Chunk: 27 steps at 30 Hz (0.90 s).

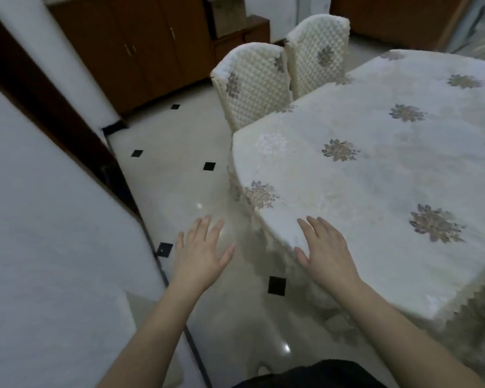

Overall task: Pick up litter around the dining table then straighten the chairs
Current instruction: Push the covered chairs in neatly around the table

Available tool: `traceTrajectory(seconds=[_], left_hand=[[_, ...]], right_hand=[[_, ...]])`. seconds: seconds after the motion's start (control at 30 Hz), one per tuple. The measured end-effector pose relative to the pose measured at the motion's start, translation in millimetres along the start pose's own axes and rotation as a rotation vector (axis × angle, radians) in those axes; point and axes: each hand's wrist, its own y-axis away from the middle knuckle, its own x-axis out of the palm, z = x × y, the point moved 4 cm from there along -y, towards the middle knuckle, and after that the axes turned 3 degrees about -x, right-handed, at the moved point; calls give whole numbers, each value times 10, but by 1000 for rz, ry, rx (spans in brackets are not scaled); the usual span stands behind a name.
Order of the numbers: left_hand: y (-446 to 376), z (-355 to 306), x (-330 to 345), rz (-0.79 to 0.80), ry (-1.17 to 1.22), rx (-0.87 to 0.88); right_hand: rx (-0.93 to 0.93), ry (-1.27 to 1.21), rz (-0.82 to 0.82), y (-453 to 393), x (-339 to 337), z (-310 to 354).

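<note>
Head view: your left hand (200, 252) and right hand (324, 252) are both held out flat with fingers spread and empty, likely free for chair work, since no litter shows on the floor (179, 191) beside the table (375, 169), and two chairs (254, 88) stand tucked at its far edge.

I count two chairs, the near chair (249, 88) and the far chair (318, 56), side by side at the far edge of the table. One dining table (375, 169) under a floral cloth. Two hands in view: left hand (200, 253) and right hand (324, 252), both flat, fingers spread, holding nothing. One wooden cabinet (129, 51) at the far wall. Six black floor insets visible; the first I log at (209, 166).
</note>
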Motion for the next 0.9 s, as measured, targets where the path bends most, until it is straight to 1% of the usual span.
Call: traceTrajectory(seconds=[0.2, 0.3, 0.47, 0.7, 0.9], left_hand=[[-220, 524, -49, -43, 48, -100], [-414, 693, -70, -71, 52, -135], [-759, 1119, -164, -51, -24, -229], [-1094, 1738, -323, -60, -8, -402], [-1465, 2304, -313, -68, -36, -446]], right_hand=[[-167, -32, -38, -677, 88, 537], [-219, -40, -17, -1081, 215, 717], [-305, -96, 63, -1845, 327, 1105], [-499, -121, 72, -2634, 462, 1773], [-624, -98, 116, -3329, 733, 2480]])
